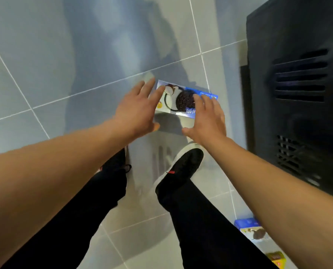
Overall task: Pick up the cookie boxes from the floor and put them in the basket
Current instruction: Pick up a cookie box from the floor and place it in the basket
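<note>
Hands first: our left hand (137, 109) and right hand (208, 117) are both spread wide, fingers straight, holding nothing, reaching down over the cookie box (178, 99) that lies flat on the tiled floor (64, 65). From the box's centre, the left fingertips sit at about nine o'clock over its white end, and the right fingers cover its blue end at about three o'clock. We cannot tell whether either hand is touching the cardboard or just above it.

To do this pickup well, we judge that we should bring the palms in against the two short ends, squeeze evenly, and lift level so the box does not tilt or slip out. A light, flat box on smooth tile may skate away if only one hand pushes, so both should close together.

Further out, our shoes (185, 164) stand at six o'clock from the box, and a black vented cabinet (297, 84) rises at three o'clock. Another cookie box (249, 229) lies at about five o'clock, near the frame's lower right, with a yellow package (277, 259) just beyond it. No basket is in view, so we will need to find it after lifting.
</note>
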Demonstrator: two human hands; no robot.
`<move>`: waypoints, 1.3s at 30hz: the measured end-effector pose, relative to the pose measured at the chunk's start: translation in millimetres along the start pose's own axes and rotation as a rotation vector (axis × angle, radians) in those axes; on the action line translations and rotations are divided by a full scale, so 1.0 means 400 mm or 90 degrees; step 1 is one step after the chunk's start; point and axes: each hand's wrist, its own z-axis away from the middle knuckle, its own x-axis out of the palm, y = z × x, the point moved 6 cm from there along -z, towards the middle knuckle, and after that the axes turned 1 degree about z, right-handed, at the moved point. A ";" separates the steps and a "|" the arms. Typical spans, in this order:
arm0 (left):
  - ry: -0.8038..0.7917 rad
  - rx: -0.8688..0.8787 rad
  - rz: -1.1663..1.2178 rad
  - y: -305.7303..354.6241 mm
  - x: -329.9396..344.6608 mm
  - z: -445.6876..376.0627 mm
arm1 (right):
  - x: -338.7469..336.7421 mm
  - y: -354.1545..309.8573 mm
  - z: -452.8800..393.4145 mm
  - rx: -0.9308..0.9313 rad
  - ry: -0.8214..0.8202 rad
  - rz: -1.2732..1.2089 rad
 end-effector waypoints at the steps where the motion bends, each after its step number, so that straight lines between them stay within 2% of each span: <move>1: 0.000 0.009 -0.015 -0.005 0.042 -0.048 | 0.030 0.016 -0.047 0.002 0.014 0.010; 6: -0.011 0.051 -0.093 -0.013 0.188 -0.220 | 0.132 0.090 -0.206 -0.012 0.061 0.064; 8: 0.021 0.070 -0.116 -0.016 0.215 -0.256 | 0.150 0.106 -0.234 -0.022 0.078 0.067; 10: 0.056 0.083 -0.118 -0.019 0.220 -0.273 | 0.149 0.108 -0.243 -0.043 0.102 0.050; 14: 0.022 0.068 -0.067 -0.014 0.164 -0.205 | 0.099 0.081 -0.176 -0.079 0.077 0.038; 19: 0.032 0.049 -0.003 0.033 -0.064 0.068 | -0.088 0.006 0.098 -0.112 0.046 0.042; 23: 0.035 0.056 -0.013 0.087 -0.290 0.316 | -0.293 -0.071 0.376 -0.127 0.045 0.032; 27: 0.048 0.100 -0.025 0.155 -0.525 0.548 | -0.489 -0.129 0.655 -0.086 0.081 0.003; 33: 0.020 0.251 -0.093 0.293 -0.788 0.804 | -0.652 -0.169 1.065 0.055 0.167 -0.085; 39: -0.057 0.425 -0.213 0.459 -0.875 1.008 | -0.633 -0.180 1.436 0.209 0.258 -0.197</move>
